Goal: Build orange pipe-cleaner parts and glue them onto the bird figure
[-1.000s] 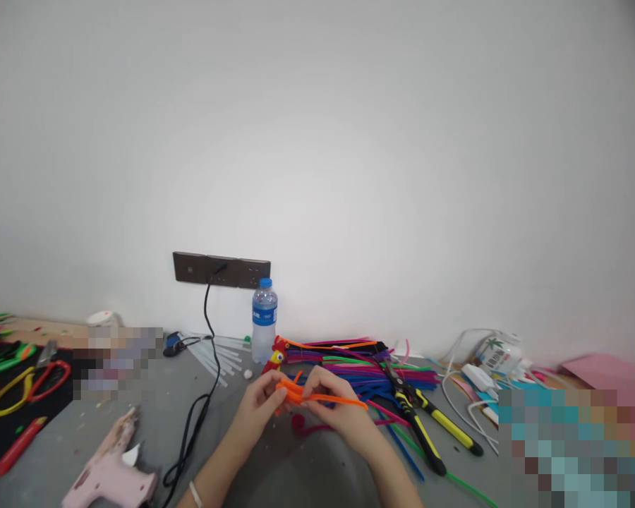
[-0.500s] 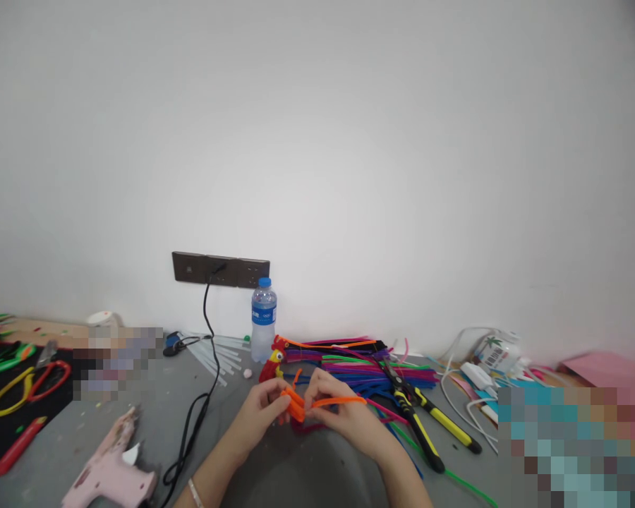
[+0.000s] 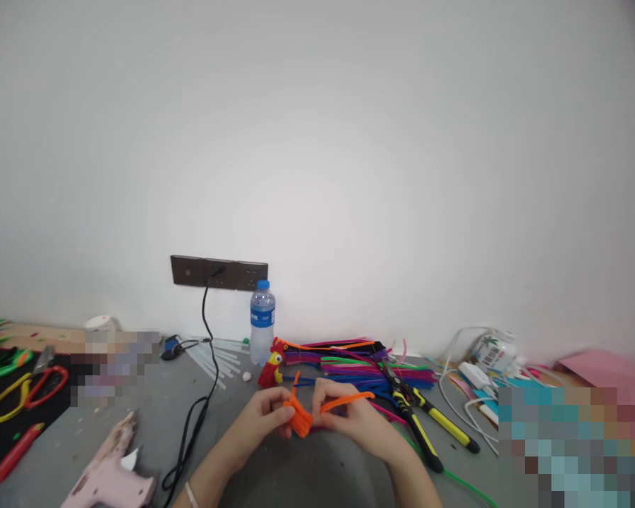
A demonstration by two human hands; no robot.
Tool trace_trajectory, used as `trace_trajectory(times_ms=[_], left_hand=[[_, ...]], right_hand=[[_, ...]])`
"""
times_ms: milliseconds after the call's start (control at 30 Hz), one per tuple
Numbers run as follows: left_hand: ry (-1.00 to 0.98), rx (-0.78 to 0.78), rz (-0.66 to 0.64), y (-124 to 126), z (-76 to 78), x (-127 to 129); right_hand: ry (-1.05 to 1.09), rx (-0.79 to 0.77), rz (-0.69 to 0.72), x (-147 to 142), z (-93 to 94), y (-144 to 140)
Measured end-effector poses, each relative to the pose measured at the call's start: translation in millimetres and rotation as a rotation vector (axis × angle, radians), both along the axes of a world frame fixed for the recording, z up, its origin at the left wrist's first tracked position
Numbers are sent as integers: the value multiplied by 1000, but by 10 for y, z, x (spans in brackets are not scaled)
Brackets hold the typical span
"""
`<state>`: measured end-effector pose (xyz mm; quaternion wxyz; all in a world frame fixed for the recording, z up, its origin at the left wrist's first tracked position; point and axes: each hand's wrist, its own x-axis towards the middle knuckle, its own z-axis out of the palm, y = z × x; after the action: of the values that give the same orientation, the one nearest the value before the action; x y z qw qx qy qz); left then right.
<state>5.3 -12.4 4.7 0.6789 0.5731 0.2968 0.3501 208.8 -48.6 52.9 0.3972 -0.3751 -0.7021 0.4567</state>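
Observation:
Both of my hands hold one bent orange pipe cleaner (image 3: 303,418) low in the middle of the view, above the grey table (image 3: 137,416). My left hand (image 3: 262,418) pinches its folded, bunched part from the left. My right hand (image 3: 346,418) grips it from the right, and a loose end (image 3: 349,399) sticks out to the right over my fingers. A short orange tip points up between the hands.
A small red and yellow pipe-cleaner bird (image 3: 271,367) stands just behind my hands, beside a water bottle (image 3: 262,321). A heap of coloured pipe cleaners (image 3: 349,363) and yellow-handled cutters (image 3: 418,416) lie to the right. A pink glue gun (image 3: 109,473) and black cord (image 3: 193,416) lie at the left.
My hands have moved closer together and a little lower. The orange pipe cleaner is more folded and bunched between them, and its long end now points up to the right.

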Motion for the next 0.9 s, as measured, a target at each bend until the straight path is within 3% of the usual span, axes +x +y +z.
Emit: trace_trajectory(times_ms=[133, 233, 333, 433, 533, 600, 700, 900], left_hand=[[138, 114, -39, 23, -79, -12], [424, 325, -7, -23, -110, -10], [577, 548, 6, -79, -75, -16], [607, 669, 118, -95, -1, -29], [546, 777, 278, -82, 50, -30], [456, 801, 354, -73, 54, -19], [272, 709, 403, -49, 20, 3], [160, 593, 380, 70, -69, -19]], right_hand=[[96, 25, -124, 75, -13, 39], [126, 48, -206, 77, -28, 49], [124, 44, -218, 19, -48, 39], [118, 55, -203, -73, -75, 45], [84, 160, -288, -169, -127, 95], [46, 250, -332, -226, -180, 142], [8, 327, -323, -298, -261, 197], [-10, 279, -236, -396, -302, 207]])
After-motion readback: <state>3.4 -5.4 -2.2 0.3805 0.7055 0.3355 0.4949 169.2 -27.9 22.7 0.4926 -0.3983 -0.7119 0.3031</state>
